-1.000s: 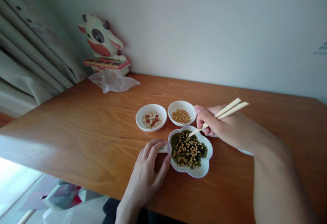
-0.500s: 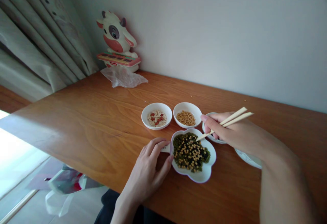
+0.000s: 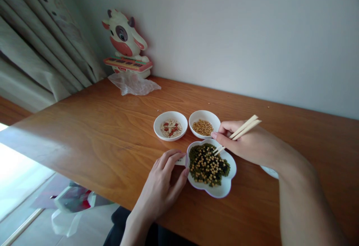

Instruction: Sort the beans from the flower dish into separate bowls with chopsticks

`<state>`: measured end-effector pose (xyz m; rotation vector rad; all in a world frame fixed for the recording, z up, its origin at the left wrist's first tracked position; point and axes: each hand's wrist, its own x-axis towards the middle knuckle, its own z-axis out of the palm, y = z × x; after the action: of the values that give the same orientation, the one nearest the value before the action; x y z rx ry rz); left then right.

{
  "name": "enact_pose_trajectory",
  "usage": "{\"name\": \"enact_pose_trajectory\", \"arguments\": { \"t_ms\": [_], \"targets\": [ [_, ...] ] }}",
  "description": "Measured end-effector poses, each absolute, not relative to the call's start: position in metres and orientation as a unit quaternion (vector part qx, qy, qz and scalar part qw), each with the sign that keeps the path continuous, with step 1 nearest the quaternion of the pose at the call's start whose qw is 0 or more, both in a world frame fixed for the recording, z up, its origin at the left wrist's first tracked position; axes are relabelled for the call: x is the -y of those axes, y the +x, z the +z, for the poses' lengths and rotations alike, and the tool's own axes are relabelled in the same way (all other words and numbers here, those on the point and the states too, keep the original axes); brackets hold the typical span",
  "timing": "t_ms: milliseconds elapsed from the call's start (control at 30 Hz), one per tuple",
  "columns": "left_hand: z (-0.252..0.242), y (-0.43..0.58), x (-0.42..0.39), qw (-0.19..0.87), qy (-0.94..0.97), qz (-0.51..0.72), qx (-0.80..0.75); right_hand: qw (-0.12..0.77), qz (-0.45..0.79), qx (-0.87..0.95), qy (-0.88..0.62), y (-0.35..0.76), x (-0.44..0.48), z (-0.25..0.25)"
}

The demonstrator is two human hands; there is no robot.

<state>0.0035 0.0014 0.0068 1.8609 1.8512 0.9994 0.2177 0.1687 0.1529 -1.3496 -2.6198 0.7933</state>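
Black cloth (image 3: 119, 225): at the lap, below the table (image 3: 84, 126), nearer than the dish (image 3: 220, 191) and off to its left.
Left hand (image 3: 161, 182): just left of the dish, thumb and forefinger spread apart, the thumb tip at the rim, a finger at the tag (image 3: 181, 161); it seems to steady rather than grip.
Dish: white, flower-shaped, lilac-edged, flat on the wood; the landmark for the rest.
Beans (image 3: 209, 167): in the dish, small green ones with yellow ones scattered over them, its nearest lobe bare.
Plate (image 3: 270, 172): or what looks like one, right of the dish, mostly hidden by the right wrist.
Right hand (image 3: 244, 145): right of the dish, thumb and fingers clamped on the chopsticks (image 3: 243, 128).
Chopstick tips: over the dish's far right part, slightly apart among the beans; whether they pinch one, I cannot tell. Step in hand, as I judge it: picking among the mix. The next move calls for bringing the tips together lightly on one bean, since round ones may slip.
Bean bowl (image 3: 204, 113): just beyond the dish, holding yellow beans (image 3: 202, 127).
Seed bowl (image 3: 158, 128): beyond the dish, to its left; pale seeds, red bits.
Bag (image 3: 134, 85): crumpled clear plastic, well beyond the dish, leftward.
Toy (image 3: 123, 40): cow with keyboard, farther from the dish, behind the bag.
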Motion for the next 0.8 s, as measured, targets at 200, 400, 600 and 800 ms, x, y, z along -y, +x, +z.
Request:
{"name": "enact_pose_trajectory", "arguments": {
  "t_ms": [200,400,600,800],
  "targets": [
    [0.007,0.003,0.0,0.165,0.654,0.349,-0.65,0.061,0.267,0.856,-0.439,0.213,-0.169,0.151],
    [0.007,0.004,0.0,0.163,0.655,0.346,-0.651,0.076,0.278,0.854,-0.432,0.213,-0.167,0.154],
    [0.007,0.004,-0.001,0.167,0.655,0.35,-0.648,0.14,0.274,0.86,-0.407,0.211,-0.172,0.146],
    [0.008,0.004,-0.001,0.167,0.654,0.354,-0.647,0.128,0.287,0.86,-0.401,0.213,-0.177,0.141]
  ]
}}
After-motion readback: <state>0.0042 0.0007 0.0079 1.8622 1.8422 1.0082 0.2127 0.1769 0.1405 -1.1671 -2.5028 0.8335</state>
